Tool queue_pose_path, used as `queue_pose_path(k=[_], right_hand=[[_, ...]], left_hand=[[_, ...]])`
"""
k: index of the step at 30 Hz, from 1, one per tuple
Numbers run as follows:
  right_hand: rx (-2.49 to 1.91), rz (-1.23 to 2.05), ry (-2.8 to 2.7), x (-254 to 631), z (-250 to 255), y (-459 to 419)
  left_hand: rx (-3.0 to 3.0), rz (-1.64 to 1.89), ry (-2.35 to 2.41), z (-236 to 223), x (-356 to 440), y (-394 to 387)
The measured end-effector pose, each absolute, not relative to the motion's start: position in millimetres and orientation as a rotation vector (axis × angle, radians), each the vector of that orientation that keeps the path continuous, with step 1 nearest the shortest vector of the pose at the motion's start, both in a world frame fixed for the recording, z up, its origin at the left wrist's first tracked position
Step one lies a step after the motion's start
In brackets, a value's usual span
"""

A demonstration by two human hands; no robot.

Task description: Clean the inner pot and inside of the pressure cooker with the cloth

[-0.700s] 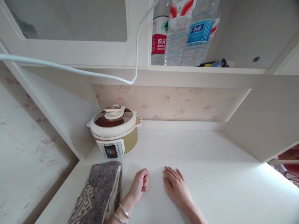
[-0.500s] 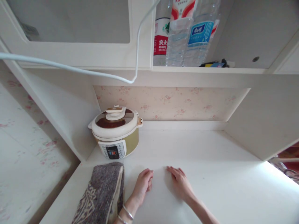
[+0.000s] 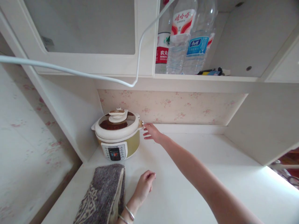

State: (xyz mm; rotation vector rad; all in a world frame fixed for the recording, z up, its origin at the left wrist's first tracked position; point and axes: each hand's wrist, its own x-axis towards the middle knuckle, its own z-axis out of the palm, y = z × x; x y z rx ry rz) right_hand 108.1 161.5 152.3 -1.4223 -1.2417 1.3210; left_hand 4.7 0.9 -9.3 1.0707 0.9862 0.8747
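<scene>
So the white surface (image 3: 233,171) takes up most of the bottom of the frame, with a white cabinet (image 3: 98,66) across the top. The cooker (image 3: 116,137) sits left of center, lid on, and a folded gray cloth (image 3: 102,189) lies just below it, lower left. Clear bottles (image 3: 178,46) stand in the cabinet, upper right of center. My right fingers (image 3: 149,127), mid-frame, are spread a bit, right by the cooker's side handle (image 3: 141,123); can't tell if they're touching. My left fingers (image 3: 149,179) are loosely curled, bottom center.

"农夫 nongfu" on red-lbl btl (image 3: 161,51), "娃哈哈" on red/wht-lbl btl (image 3: 179,39), "康师傅" on blue-lbl btl (image 3: 195,46).
</scene>
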Motion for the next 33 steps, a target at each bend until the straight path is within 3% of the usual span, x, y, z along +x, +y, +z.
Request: queue_pose_path(k=[7, 15, 24, 33], right_hand=[[-1.382, 1.324, -1.086, 76.2, 157.2, 201.1], [-1.371, 1.296, -1.059, 96.3, 150.1, 191.4], [-1.393, 1.173, -0.993, 199.5, 152.5, 162.4], [-1.622, 0.995, -1.081, 324.5, 165.8, 124.1]], left_hand=[[1.373, 0.916, 1.09, -5.7, 7.7, -2.6], [1.319, 1.042, 1.208, -3.5, 9.6, -8.3], [1.135, 1.081, 1.198, -14.1, 13.0, -9.6], [1.06, 1.053, 1.15, 9.1, 19.7, -12.3]])
